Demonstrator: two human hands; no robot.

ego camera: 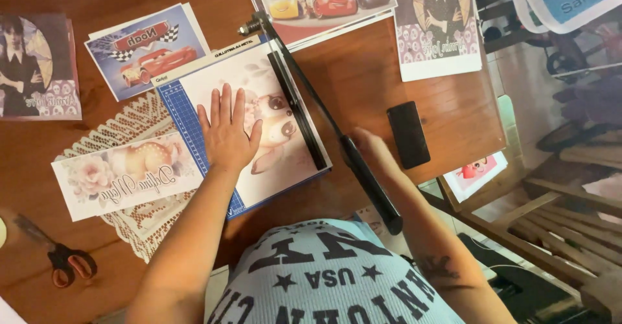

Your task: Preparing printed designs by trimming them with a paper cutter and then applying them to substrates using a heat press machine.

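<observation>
A guillotine paper cutter with a blue gridded base lies on the brown wooden table. A printed sheet with a cartoon fawn rests on the base. My left hand presses flat on that sheet, fingers spread. My right hand grips the black handle of the cutter's blade arm, which is raised at an angle above the sheet's right edge.
A cut strip with a fawn and flowers lies on a lace doily at left. Red-handled scissors sit lower left. Cartoon-car prints, character prints and a black phone surround the cutter.
</observation>
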